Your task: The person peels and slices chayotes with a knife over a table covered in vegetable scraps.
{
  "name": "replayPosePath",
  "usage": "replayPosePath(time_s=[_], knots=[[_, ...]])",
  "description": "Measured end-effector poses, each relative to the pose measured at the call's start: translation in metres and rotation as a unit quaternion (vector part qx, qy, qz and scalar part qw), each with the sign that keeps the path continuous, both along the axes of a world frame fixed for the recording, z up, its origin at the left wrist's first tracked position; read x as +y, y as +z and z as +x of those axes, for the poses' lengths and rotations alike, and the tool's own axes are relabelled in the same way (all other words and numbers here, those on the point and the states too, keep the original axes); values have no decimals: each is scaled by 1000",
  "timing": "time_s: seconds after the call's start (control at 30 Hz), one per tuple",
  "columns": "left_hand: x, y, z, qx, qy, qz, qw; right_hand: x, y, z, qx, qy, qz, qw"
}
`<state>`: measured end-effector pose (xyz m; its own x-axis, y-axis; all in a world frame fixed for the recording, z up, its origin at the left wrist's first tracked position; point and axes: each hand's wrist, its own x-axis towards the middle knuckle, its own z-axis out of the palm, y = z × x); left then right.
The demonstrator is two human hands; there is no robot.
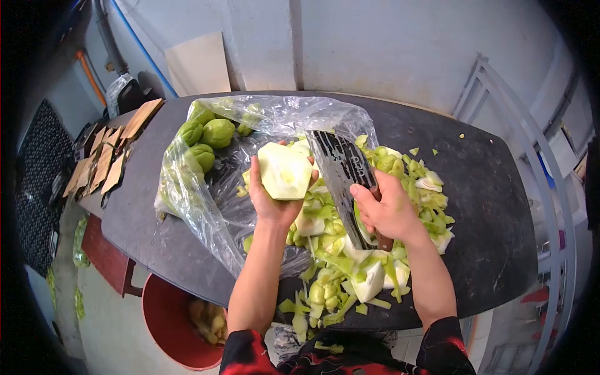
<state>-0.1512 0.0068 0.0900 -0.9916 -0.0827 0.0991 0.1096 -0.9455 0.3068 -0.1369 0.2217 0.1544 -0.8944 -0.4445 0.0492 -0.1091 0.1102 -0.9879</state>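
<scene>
A peeled, pale chayote (284, 170) rests in my left hand (274, 203), whose fingers curl round it over the table. My right hand (389, 209) is wrapped round the handle of a cleaver (342, 181), its broad dark blade wet and standing upright just right of the chayote. Whole green chayotes (218, 133) lie in a clear plastic bag (206, 206) at the left. Below and right of the cleaver spreads a heap of green peelings (325, 290) mixed with cut white pieces (369, 281). The blade hides part of the heap.
The dark table (481, 206) has rounded corners. A red bin (169, 325) with pale pieces inside stands on the floor at the lower left. Cardboard pieces (103, 156) lie at the far left. A grey metal railing (531, 137) runs along the right, with a wall behind.
</scene>
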Motion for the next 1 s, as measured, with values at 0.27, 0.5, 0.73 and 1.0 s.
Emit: replayPosePath(time_s=[0.27, 0.5, 0.73, 1.0], knots=[[5, 10, 2, -125, -12, -45, 991, 5, -15, -19, -105, 58, -65, 991], [-1, 23, 10, -27, -61, -102, 993, 11, -6, -16, -115, 73, -58, 989], [-8, 18, 9, 3, -91, -116, 989, 15, -4, -17, -93, 80, -55, 991], [-1, 23, 11, -31, -56, -135, 989, 18, -9, -21, -107, 90, -65, 988]])
